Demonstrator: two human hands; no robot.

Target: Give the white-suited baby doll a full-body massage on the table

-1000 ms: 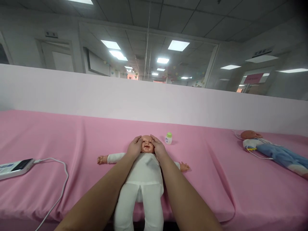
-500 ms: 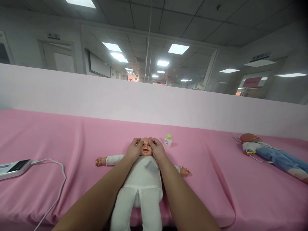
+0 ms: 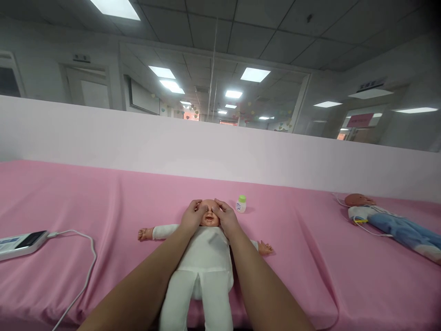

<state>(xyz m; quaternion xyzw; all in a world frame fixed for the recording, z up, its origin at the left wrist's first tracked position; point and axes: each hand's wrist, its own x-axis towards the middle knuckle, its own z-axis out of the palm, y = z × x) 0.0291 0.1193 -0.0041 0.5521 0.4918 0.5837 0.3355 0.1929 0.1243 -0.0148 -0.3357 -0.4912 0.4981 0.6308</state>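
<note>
We have the sheet (image 3: pixel 285 220) under the face-up doll (image 3: pixel 206 255), our left hand (image 3: pixel 191 217) and right hand (image 3: pixel 226 218) loosely open around its head (image 3: pixel 209 219), thumbs (image 3: pixel 204 209) on its face, and the bottle (image 3: pixel 240 204) near it: contact seems made, what remains we cannot tell.

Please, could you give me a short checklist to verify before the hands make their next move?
1. Left hand touching one side of the doll's face: ok.
2. Right hand touching the other side: ok.
3. White-clothed doll lying face up on the pink sheet: ok.
4. Bottle upright, green cap on: ok; cap tightness: cannot tell.
5. White cable apart from this doll: ok.
6. Pressure of the hands: cannot tell.
</note>
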